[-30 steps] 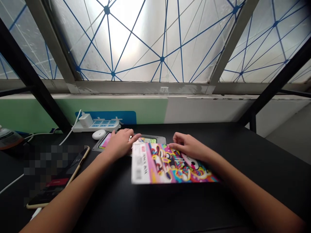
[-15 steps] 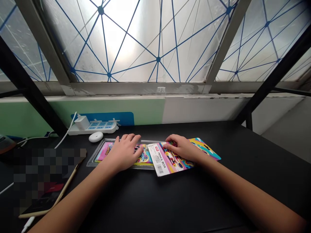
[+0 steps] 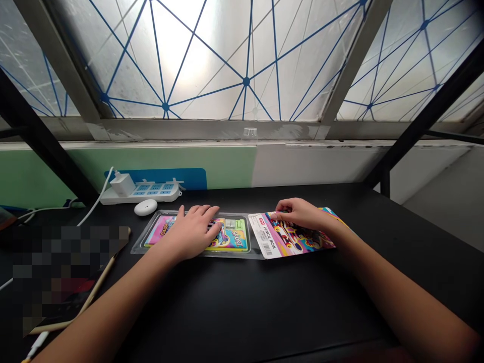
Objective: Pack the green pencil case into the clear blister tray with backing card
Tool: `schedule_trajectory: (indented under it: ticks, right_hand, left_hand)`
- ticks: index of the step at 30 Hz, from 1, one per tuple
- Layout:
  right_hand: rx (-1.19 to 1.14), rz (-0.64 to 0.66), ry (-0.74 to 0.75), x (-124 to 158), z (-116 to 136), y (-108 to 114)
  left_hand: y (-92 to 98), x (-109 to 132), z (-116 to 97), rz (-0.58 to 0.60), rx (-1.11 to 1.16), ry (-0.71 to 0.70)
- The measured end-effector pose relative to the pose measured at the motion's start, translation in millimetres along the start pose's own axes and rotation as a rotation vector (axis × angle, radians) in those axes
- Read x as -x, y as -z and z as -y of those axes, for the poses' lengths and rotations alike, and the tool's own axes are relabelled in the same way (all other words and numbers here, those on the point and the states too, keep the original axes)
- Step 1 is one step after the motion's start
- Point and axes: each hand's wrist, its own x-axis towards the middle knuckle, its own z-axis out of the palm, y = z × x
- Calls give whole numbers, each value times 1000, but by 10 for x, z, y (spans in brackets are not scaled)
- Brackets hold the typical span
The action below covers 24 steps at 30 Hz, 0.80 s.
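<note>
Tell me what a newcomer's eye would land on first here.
Probably the bright window, crossed by blue lines, along the top. Next, on the black table, the colourful PENCIL BOX card at the right hand. Left of it, the spread left hand partly covers a vivid printed piece in a clear tray.

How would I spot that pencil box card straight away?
On the black table, look to the right end of the clear tray. There, touched by the right hand, is the card. Unlike the tray, it shows PENCIL BOX and a barcode.
</note>
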Motion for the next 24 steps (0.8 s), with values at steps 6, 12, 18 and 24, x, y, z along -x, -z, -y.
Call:
schedule_trajectory:
  ticks: [6,12,18,24]
  right_hand:
    - [61,-100,-28,23,5,63]
    - [15,-153,20,87,258,-190]
    - [30,-161,185,166,527,-482]
    - [-25,-19,112,143,375,-279]
  left_hand:
    - [-15,-5,1,-19,-2,24]
    - [-50,-27,-53,-47,5,57]
    - [-31,35,-402,-122,358,45]
    - [105,-16,-255,-287,763,24]
